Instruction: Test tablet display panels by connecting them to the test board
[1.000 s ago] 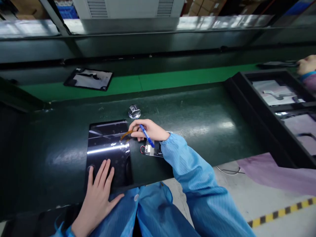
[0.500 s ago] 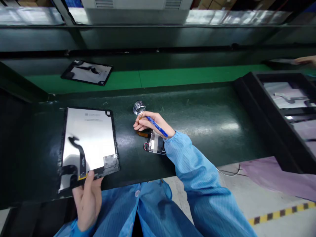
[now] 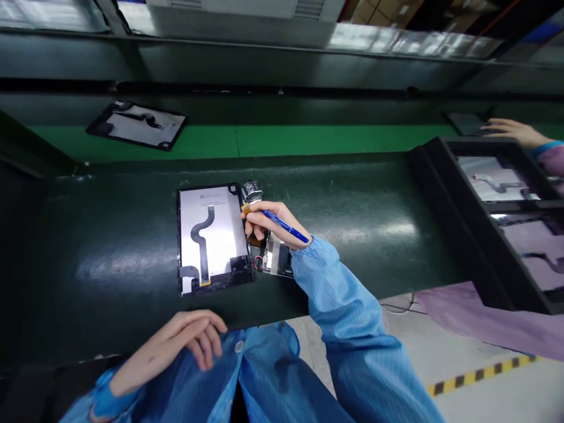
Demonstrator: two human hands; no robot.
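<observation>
Left hand is nearest us, around the near edge of the desk: fingers slack and drooping, holding nothing we can see. White-backed panel lies flat just past it, clear of those fingers, long axis running roughly away from us. Dark ribbon snakes up its back from a yellow tab near the near edge.

Board assembly sits just right of the panel, partly hidden by our right wrist. Right hand is the nearer one to the panel's right edge. Key relation, as we judge it: the far end of the dark ribbon is left of the right grip, about level with it in depth.

Pose: forearm in from lower right, fingertips pointing left. Grip is together, clamped on orange ribbon, with blue pen in the same hand, sloping back toward the wrist (could be some other pen-shaped tool, can't tell).

Beyond: shiny metal piece by the panel's far right corner; second panel on the green strip, far left; black frame at right, co-worker's hand behind it.
</observation>
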